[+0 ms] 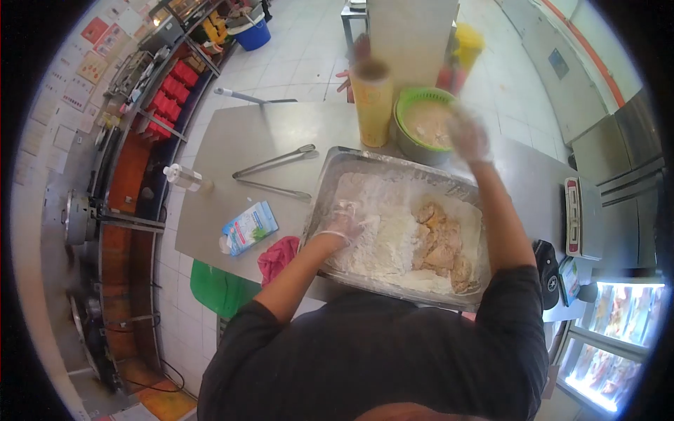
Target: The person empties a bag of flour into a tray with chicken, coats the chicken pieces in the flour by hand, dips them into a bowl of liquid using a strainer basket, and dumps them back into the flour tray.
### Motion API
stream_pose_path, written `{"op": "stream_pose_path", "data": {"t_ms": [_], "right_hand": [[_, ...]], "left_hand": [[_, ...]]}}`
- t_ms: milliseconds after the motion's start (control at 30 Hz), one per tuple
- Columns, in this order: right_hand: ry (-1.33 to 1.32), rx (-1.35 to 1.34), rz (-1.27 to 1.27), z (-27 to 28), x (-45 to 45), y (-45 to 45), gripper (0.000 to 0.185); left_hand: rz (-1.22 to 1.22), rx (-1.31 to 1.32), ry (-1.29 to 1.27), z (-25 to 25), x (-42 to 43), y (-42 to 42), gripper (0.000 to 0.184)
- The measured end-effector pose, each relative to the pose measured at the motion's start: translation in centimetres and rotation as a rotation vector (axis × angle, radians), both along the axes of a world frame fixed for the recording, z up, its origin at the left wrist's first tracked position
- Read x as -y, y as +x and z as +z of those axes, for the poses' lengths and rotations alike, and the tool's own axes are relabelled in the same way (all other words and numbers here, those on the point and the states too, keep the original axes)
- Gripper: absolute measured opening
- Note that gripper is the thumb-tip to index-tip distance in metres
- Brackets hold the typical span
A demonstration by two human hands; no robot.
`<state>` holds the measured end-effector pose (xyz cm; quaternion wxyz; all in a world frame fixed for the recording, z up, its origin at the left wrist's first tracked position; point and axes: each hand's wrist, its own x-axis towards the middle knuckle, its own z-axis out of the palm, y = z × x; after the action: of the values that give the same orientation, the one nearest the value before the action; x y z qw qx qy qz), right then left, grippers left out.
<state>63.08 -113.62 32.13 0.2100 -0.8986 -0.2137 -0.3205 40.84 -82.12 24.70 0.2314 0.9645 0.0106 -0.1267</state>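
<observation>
A deep metal tray [325, 175] of white flour [390, 245] lies in front of me. On the right side of the flour sit several pieces of raw, battered chicken [441, 242]. My left hand [344, 224], in a clear glove, rests in the flour at the tray's left side, its flour-coated fingers apart. Beyond the tray's far right corner, my gloved right hand [469, 133] is smeared by motion, so its fingers cannot be read. It is beside a green basket [404, 116], which is set in a round metal pot [421, 153] and holds a pale, wet mixture.
Metal tongs [274, 161], a bottle [184, 177], a blue-white packet [250, 228] and a pink cloth [279, 258] lie left on the steel table [210, 217]. A tall yellow roll [372, 105] stands beside the basket. A scale [584, 217] is at right.
</observation>
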Motion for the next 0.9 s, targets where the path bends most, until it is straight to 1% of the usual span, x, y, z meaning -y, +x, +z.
{"op": "stream_pose_path", "data": {"t_ms": [33, 67, 100, 133, 200, 233, 267, 333, 367, 400, 433, 467, 500, 533, 600, 633, 667, 700, 733, 767, 800, 833, 900], "right_hand": [[-0.088, 0.093, 0.207, 1.8, -2.3, -3.6, 0.036], [0.039, -0.461, 0.172, 3.6, -4.8, -7.4, 0.036], [0.172, -0.584, 0.420, 1.9, -5.9, -9.7, 0.037], [0.047, -0.738, 0.550, 1.2, -7.1, -11.5, 0.041], [0.206, -0.983, 0.434, -3.9, -8.9, -15.4, 0.047], [0.200, -1.001, 0.433, -8.5, -9.6, -15.7, 0.047], [0.083, -1.055, 0.306, -14.1, -10.3, -15.6, 0.052], [-0.040, -1.104, 0.175, -14.7, -11.7, -16.7, 0.057], [-0.123, -1.262, 0.197, -10.3, -13.5, -17.3, 0.058], [-0.207, -1.424, 0.220, -7.9, -14.4, -18.1, 0.059], [-0.206, -1.442, 0.219, -9.6, -14.4, -18.4, 0.059], [-0.018, -1.359, 0.453, -11.7, -14.5, -17.9, 0.063], [0.177, -1.256, 0.676, -13.5, -14.6, -17.8, 0.066], [0.187, -1.275, 0.675, -13.5, -14.6, -18.0, 0.066], [-0.065, -1.419, 0.471, -12.2, -14.4, -17.6, 0.070], [-0.149, -1.475, 0.483, -12.0, -14.6, -17.7, 0.070], [-0.147, -1.476, 0.482, -11.6, -14.3, -17.7, 0.070], [-0.381, -1.445, 0.461, -7.8, -14.0, -18.4, 0.069], [-0.614, -1.400, 0.435, -5.6, -14.0, -19.2, 0.069], [-0.616, -1.403, 0.435, -5.8, -13.7, -20.0, 0.069], [-0.629, -1.338, 0.386, -6.3, -13.2, -20.8, 0.066], [-0.643, -1.270, 0.338, -6.7, -12.9, -21.6, 0.063], [-0.680, -1.220, 0.348, -7.1, -12.7, -23.3, 0.061]], "left_hand": [[-0.096, -0.150, -0.005, 1.2, 0.0, 0.0, 0.068], [-0.148, -0.229, -0.012, 2.0, 0.4, 0.2, 0.073], [-0.199, -0.308, -0.019, 2.9, 0.7, 0.5, 0.079], [-0.021, -0.359, -0.033, 3.3, 1.5, 0.7, 0.082], [0.060, -0.327, -0.043, 1.2, 1.6, 2.4, 0.079], [0.049, -0.261, -0.034, -0.8, 1.2, 3.3, 0.078], [0.028, -0.214, -0.022, -3.2, 0.8, 4.4, 0.076], [-0.016, -0.127, 0.008, -7.2, 0.0, 6.1, 0.074], [-0.025, -0.101, 0.024, -8.9, -0.2, 6.3, 0.073], [-0.031, -0.079, 0.037, -10.3, -0.4, 6.3, 0.071], [-0.011, -0.095, 0.021, -10.9, -0.5, 6.1, 0.070], [0.024, -0.122, -0.014, -11.6, -0.8, 5.6, 0.069], [0.150, -0.225, -0.121, -9.6, -1.0, 4.9, 0.060], [0.149, -0.245, -0.117, -7.8, -0.9, 4.1, 0.060], [0.162, -0.112, -0.128, -4.4, -0.3, 3.7, 0.057], [0.160, -0.114, -0.128, -3.5, -0.6, 3.9, 0.057], [0.211, -0.096, -0.260, -2.4, -1.0, 4.0, 0.055], [0.262, -0.079, -0.393, -2.1, -1.4, 4.1, 0.053], [0.262, -0.081, -0.394, -2.6, -1.7, 4.4, 0.053], [0.118, -0.121, -0.158, -3.7, -1.9, 4.8, 0.050], [-0.025, -0.156, 0.076, -4.8, -2.2, 4.9, 0.047], [-0.022, -0.154, 0.072, -6.3, -2.6, 4.6, 0.047], [-0.327, -0.067, 0.245, -8.1, -3.4, 4.4, 0.043]]}}
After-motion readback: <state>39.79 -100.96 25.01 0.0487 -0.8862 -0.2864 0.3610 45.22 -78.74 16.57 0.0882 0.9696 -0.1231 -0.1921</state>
